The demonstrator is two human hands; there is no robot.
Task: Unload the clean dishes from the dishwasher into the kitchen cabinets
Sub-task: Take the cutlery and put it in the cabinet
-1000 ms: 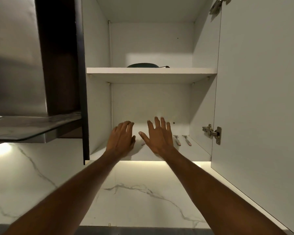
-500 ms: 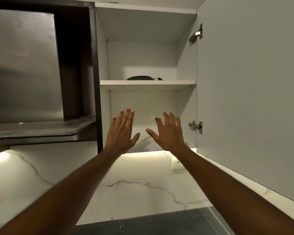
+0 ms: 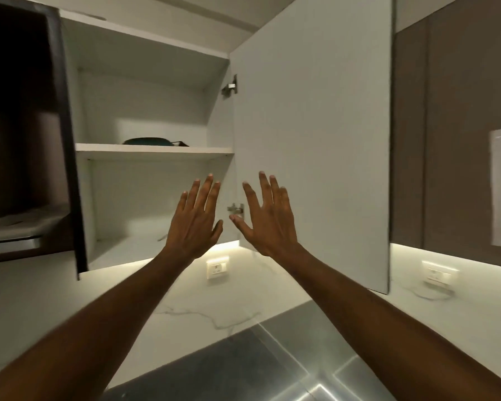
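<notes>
A white wall cabinet (image 3: 156, 151) stands open in front of me, its door (image 3: 313, 134) swung out to the right. A dark green dish (image 3: 148, 141) lies on the middle shelf. Something thin (image 3: 162, 237) lies on the bottom shelf, mostly hidden. My left hand (image 3: 195, 224) and my right hand (image 3: 268, 221) are raised side by side in front of the cabinet's lower right corner, fingers straight and spread, holding nothing and touching nothing. The dishwasher is out of view.
A dark range hood (image 3: 21, 140) juts out at the left. Brown cabinets (image 3: 451, 140) line the right wall. Below are a marble backsplash with two sockets (image 3: 217, 267) (image 3: 436, 274) and a dark, shiny counter surface (image 3: 243, 366).
Both hands have drawn back out of the bottom shelf and now hover in the air with fingers spread. My view has swung right and pulled back, showing more of the door.
</notes>
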